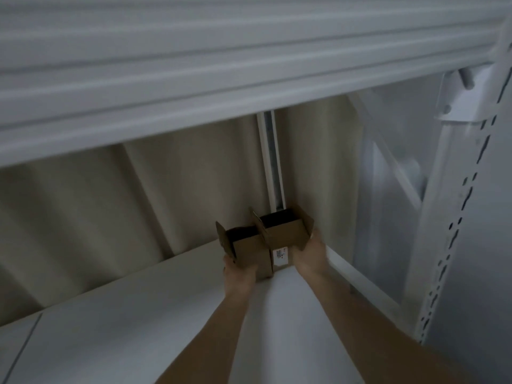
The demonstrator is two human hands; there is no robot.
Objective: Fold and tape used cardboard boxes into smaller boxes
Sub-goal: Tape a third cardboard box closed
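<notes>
At the back of a white shelf board (pixel 138 314), close to the beige wall panel (pixel 194 189) and a white vertical channel (pixel 273 167), two small brown cardboard boxes sit side by side with their top flaps standing open. Both arms reach forward from the bottom of the view. On the near side, the left hand (pixel 238 270) holds the left box (pixel 249 253) at its lower left corner, with the fingers wrapped against the side under an upright flap; how tightly they curl is hard to tell in the blur. Over on the other side, the right hand (pixel 313 252) grips the right box (pixel 288 234) at its outer right flap, the fingers curled around the flap's edge. This right box carries a small white label (pixel 280 254) with dark print on the face toward the camera, and it stands touching the left box between the two hands. Overhead runs a white metal shelf beam (pixel 194 101), and a perforated white upright (pixel 454 245) stands at the right.
</notes>
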